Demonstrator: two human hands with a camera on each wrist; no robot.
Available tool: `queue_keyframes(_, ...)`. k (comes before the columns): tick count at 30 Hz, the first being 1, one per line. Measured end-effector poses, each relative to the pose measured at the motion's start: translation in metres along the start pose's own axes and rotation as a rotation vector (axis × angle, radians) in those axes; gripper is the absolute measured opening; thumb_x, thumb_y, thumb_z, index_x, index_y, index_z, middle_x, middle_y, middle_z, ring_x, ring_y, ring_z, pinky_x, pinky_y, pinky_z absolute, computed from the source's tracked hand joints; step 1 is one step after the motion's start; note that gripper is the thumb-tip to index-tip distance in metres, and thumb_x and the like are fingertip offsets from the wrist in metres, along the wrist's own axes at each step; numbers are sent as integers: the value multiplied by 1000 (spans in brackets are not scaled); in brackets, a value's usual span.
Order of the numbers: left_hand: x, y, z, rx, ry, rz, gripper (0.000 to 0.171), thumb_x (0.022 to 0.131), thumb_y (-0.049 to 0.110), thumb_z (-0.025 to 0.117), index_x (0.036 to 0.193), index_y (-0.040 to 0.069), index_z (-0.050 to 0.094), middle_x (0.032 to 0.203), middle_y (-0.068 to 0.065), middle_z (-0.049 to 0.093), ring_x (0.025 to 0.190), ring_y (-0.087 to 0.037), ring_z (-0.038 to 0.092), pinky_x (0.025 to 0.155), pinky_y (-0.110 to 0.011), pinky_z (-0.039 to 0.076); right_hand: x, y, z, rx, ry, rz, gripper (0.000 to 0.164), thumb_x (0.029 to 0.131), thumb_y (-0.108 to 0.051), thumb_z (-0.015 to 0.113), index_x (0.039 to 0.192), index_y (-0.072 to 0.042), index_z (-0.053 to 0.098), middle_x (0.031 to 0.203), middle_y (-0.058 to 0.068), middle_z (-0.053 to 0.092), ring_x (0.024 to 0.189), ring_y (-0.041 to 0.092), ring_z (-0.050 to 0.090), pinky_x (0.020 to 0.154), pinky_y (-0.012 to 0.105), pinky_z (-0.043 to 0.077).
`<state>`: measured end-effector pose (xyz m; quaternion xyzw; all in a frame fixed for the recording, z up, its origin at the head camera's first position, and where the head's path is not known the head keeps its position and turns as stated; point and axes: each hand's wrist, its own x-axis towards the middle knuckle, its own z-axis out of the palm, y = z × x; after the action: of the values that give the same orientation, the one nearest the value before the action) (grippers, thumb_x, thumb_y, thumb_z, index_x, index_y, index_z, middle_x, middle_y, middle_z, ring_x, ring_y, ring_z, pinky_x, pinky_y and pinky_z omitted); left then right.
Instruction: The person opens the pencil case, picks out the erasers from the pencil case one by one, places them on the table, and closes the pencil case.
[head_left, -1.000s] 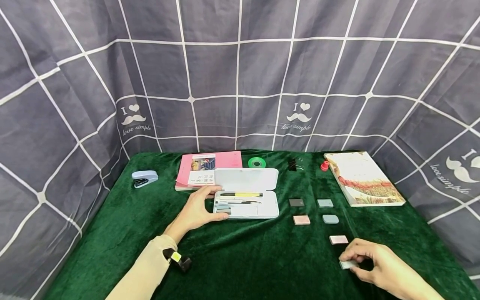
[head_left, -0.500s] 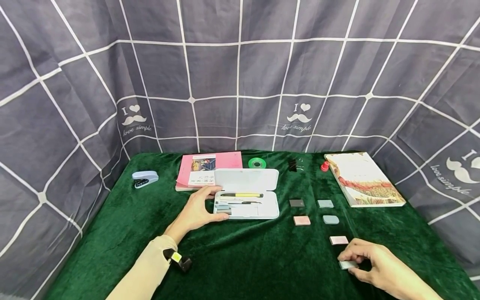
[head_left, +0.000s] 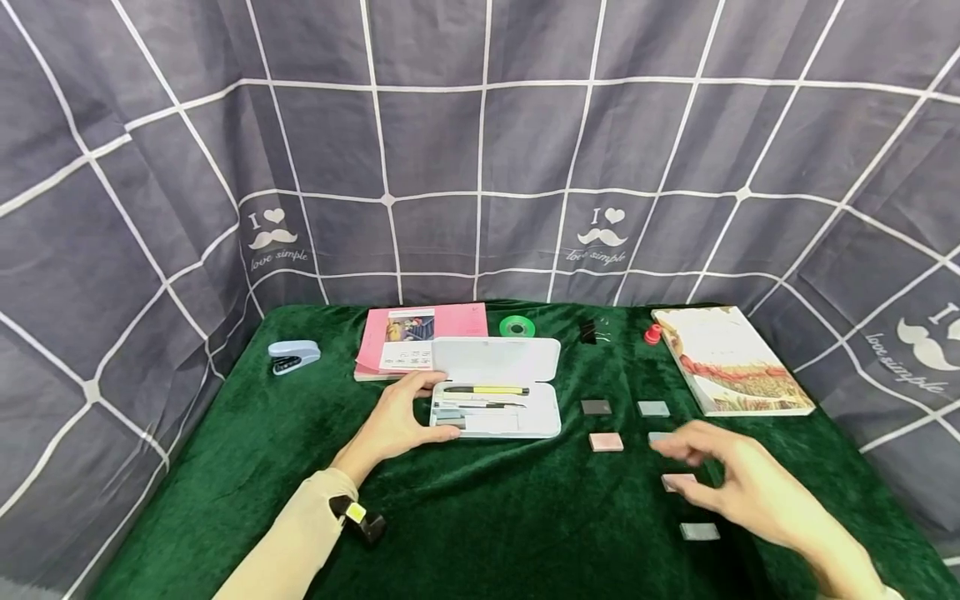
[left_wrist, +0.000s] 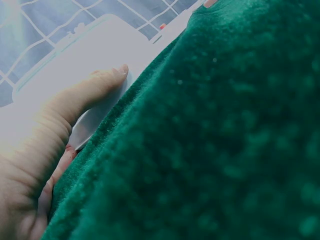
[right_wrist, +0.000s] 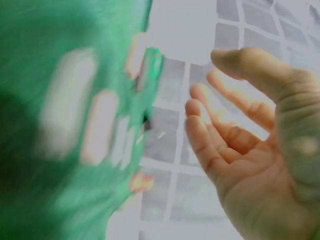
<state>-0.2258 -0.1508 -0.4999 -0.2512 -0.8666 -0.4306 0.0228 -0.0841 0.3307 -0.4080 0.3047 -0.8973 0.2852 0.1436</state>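
The right hand (head_left: pixel 738 483) hovers empty, fingers loosely spread, over the pink eraser (head_left: pixel 677 481); the grey eraser (head_left: pixel 699 531) lies just nearer.

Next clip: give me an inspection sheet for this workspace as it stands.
Surface: green velvet cloth covering the table.
Job's things: open white pencil case with pens inside; six small erasers to its right, nearest one grey.
Clutter: pink book, green tape roll, black binder clips, red stamp, illustrated book, blue stapler.
Grippers: left hand rests on the case's left edge; right hand open above the erasers, no grip.
Cables: nothing seen.
Surroundings: grey checked curtain.
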Motion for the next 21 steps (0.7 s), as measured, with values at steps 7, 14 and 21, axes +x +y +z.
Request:
queue_keyframes(7,0,1,0,-14,-13,-6,89,80,44,103,154,16,62,152,-6,64,131,-28,70,115,-50,58,88,-21,19,54,39,-63,50,88,3,92,127,-23,78,117,-13,75,97,3,68,85,19,58)
queue_keyframes(14,0,-1,-2,-4,-6,-6,88,80,43,103,153,15,62,152,-6,64,130,-28,70,114,-48,59,167,-44,77,204,-41,-84,28,100,-6,83,128,-10,80,118,0,81,98,12,76,88,36,66)
queue_keyframes(21,3,-4,1,-8,-1,33,86,80,45,103,151,17,63,149,-3,66,132,-25,69,113,-43,60,205,-59,133,311,-198,-74,24,102,-3,79,125,-5,81,112,9,79,98,14,74,91,37,66)
